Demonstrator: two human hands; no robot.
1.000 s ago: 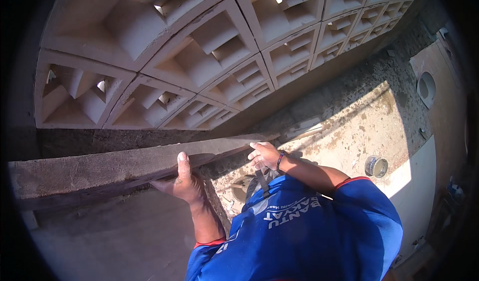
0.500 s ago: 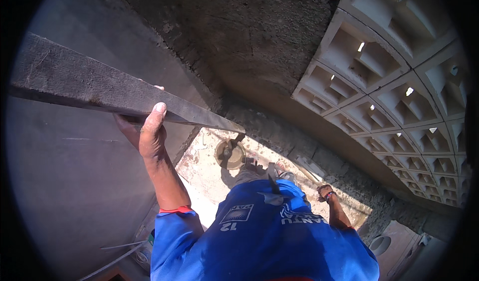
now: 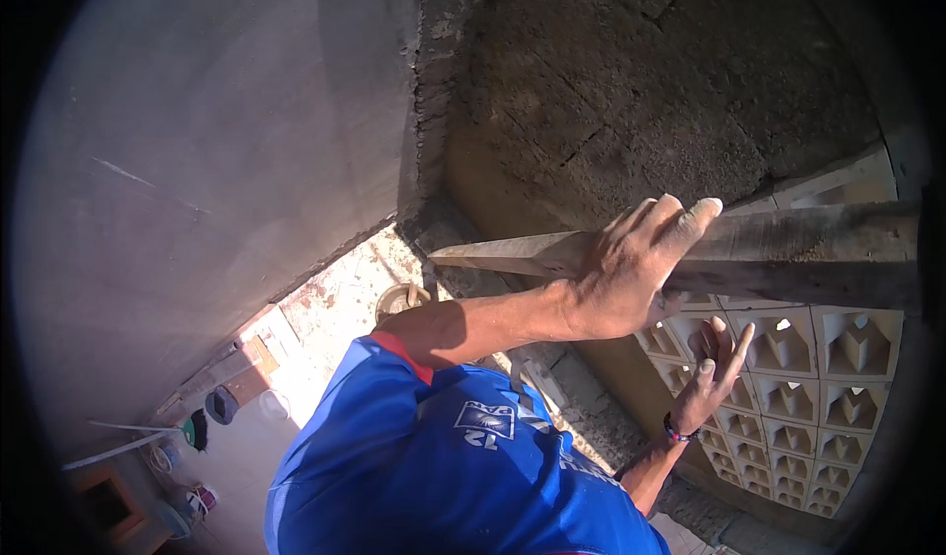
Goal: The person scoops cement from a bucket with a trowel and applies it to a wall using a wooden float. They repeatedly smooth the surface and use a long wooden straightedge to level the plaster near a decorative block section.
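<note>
A long, straight wooden beam (image 3: 808, 244) reaches from the right rim of the head view toward the wall corner, its far end tapering away low near the floor. My left hand (image 3: 621, 284) crosses in front of me and grips the beam around its middle, fingers over its upper side. Just below the beam, my right hand (image 3: 711, 382), with a bracelet at the wrist, is raised with its fingers apart and nothing in it. Behind that hand is a screen of pale ventilation blocks (image 3: 857, 353).
A smooth grey plastered wall (image 3: 217, 151) stands on the left. It meets a rough dark wall (image 3: 631, 92) at a ragged corner. A round bucket (image 3: 394, 302) sits on the sunlit, spattered floor (image 3: 330, 289). Several containers and a dark tub (image 3: 222, 404) lie at lower left.
The beam has swung from the left side to the right with my left hand on it. My right hand has risen from low at the right to beside the beam, its fingers now spread.
</note>
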